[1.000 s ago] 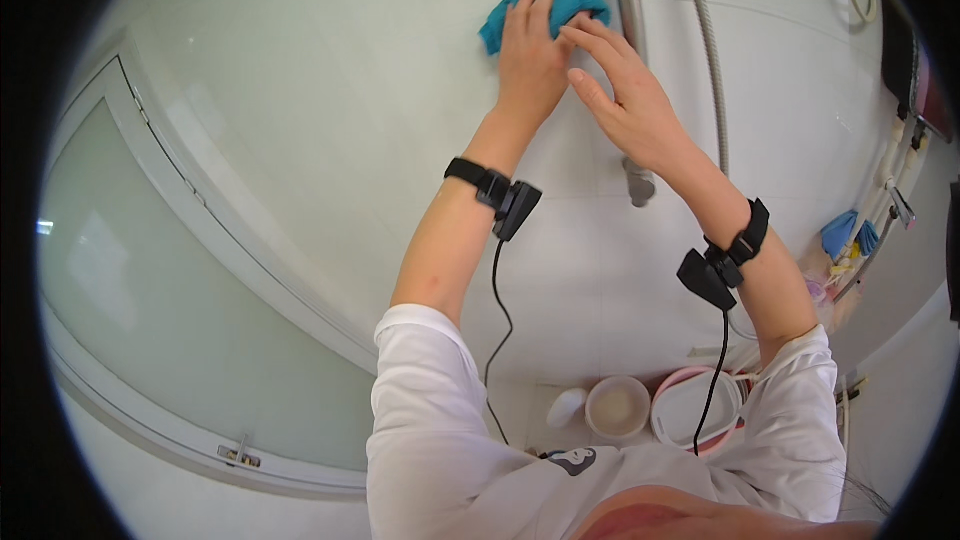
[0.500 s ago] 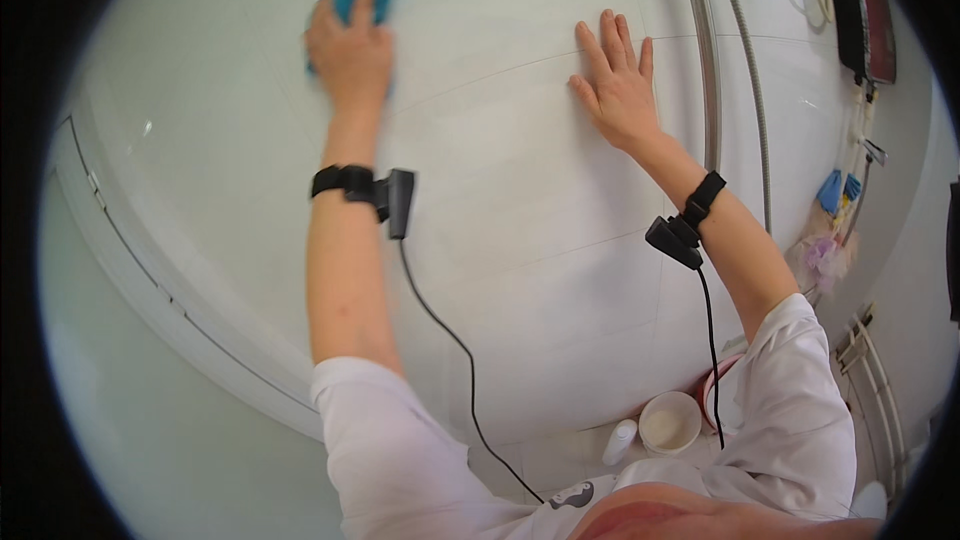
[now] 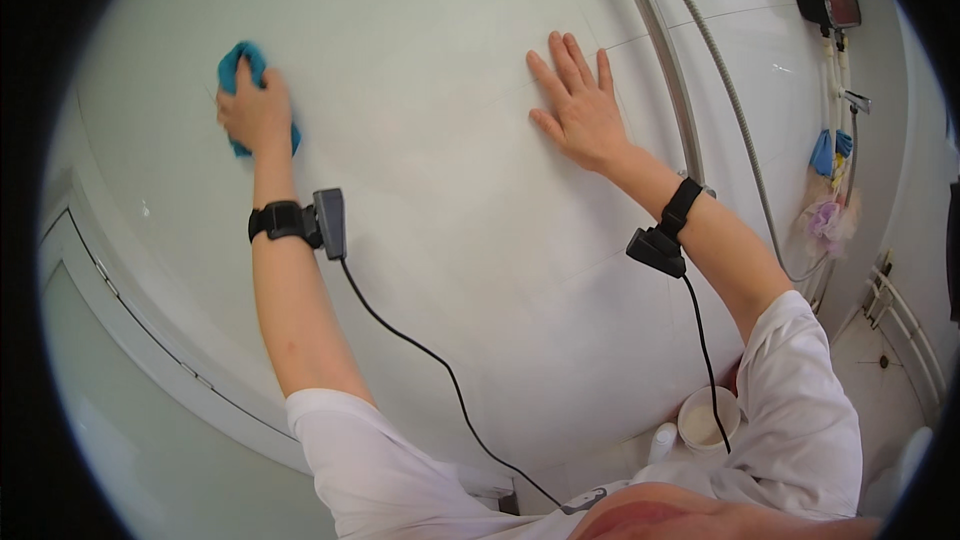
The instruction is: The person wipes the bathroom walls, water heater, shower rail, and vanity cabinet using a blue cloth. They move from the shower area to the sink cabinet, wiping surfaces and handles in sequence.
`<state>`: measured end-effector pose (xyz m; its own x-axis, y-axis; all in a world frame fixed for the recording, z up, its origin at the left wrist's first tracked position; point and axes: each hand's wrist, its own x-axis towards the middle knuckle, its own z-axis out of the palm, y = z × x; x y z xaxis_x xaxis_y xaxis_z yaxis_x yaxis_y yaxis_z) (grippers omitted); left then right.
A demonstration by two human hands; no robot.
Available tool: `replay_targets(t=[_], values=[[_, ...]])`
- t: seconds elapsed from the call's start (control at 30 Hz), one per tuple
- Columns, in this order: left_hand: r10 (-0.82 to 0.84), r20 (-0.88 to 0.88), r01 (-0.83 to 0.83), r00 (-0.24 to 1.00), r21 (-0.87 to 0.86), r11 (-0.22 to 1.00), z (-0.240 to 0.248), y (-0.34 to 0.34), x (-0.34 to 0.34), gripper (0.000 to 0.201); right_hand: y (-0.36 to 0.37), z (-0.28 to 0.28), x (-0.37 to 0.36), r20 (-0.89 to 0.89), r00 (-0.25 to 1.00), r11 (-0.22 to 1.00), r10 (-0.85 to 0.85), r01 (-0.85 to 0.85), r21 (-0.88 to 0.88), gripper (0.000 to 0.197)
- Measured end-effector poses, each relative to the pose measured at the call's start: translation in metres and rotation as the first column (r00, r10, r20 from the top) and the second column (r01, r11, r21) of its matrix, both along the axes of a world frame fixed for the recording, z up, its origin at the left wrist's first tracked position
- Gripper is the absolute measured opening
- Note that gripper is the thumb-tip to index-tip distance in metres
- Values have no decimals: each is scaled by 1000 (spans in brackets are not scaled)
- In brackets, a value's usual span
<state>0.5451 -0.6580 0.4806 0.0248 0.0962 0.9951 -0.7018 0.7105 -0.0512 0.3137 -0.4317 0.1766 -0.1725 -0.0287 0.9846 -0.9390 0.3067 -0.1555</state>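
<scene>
A blue cloth (image 3: 240,57) is pressed against the white tiled wall (image 3: 430,170) under my left hand (image 3: 257,112), at the upper left. The fingers bend over the cloth, and its edges stick out above and below them. My right hand (image 3: 583,118) lies flat on the wall with its fingers spread and nothing in it. Just to its right runs an upright metal shower rail (image 3: 668,60). Each wrist carries a black strap with a small dark device, and a cable trails down from each.
A grey shower hose (image 3: 715,65) hangs right of the rail. Farther right are a blue cloth piece (image 3: 822,153), a pale purple bath puff (image 3: 826,223) and white pipes (image 3: 905,325). Below stand a white bucket (image 3: 705,423) and a white bottle (image 3: 661,443). A framed door (image 3: 150,380) borders the left.
My left hand has moved the cloth left and down across the wall. The view has shifted somewhat; my right hand stays flat on the wall.
</scene>
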Motion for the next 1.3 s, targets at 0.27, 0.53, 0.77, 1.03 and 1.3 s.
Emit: replay_targets(t=[0.27, 0.53, 0.77, 1.03, 1.3], values=[[107, 177, -11, 979, -471, 882, 39, 121, -154, 55, 7, 19, 7, -7, 1000, 999, 6, -6, 33, 70], [-29, 407, 200, 913, -384, 901, 43, 172, -195, 38, 6, 35, 4, -28, 999, 999, 31, -31, 10, 70], [-1, 146, 25, 989, -165, 986, 135, 129, -174, 53, 6, 43, 7, -27, 998, 998, 62, -62, 11, 71], [-29, 266, 116, 964, -317, 941, 136, 177, -232, 44, 8, 54, 9, -57, 994, 995, 98, -99, -30, 72], [-30, 617, 354, 786, -411, 840, 87, 206, -222, 35, 7, 58, 10, -59, 997, 999, 40, -42, -21, 75]])
